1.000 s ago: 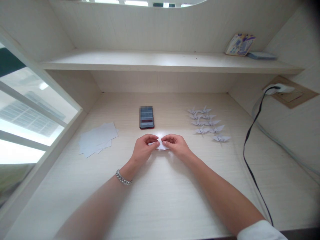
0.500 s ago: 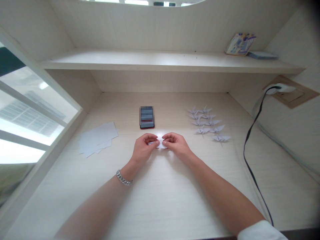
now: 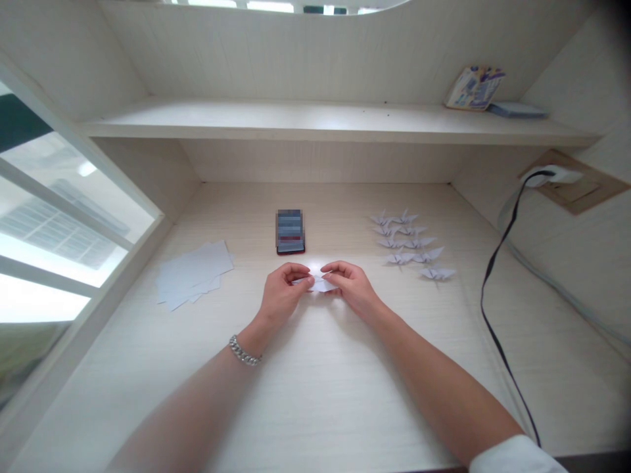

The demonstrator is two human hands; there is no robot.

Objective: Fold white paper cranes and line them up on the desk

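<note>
The left hand (image 3: 286, 289) and the right hand (image 3: 348, 282) are working together over the middle of the desk (image 3: 315, 381). Between them they are holding one small folded paper (image 3: 323, 284), which is showing white in the gap between the fingertips. The left hand is pinching its left side with thumb and forefinger, and the right hand is gripping its right side in a similar way, with the thumb lying toward the near face. The fingers are covering much of the piece (so I cannot tell exactly which fold is being made).

About the progress, I am judging as follows. On the right side of the desk, nine paper birds (image 3: 418, 243) are standing in rows, mostly by pairs, with a single one in the nearest row; these are looking finished. The piece in the hands is seeming partly folded, as it is not showing the full shape of a bird. On the left side, several paper sheets (image 3: 194, 272) are lying loosely overlapped, flat and apparently not yet folded; their number is not clear. A phone (image 3: 290, 230) is lying just beyond the left hand, not being touched.
</note>
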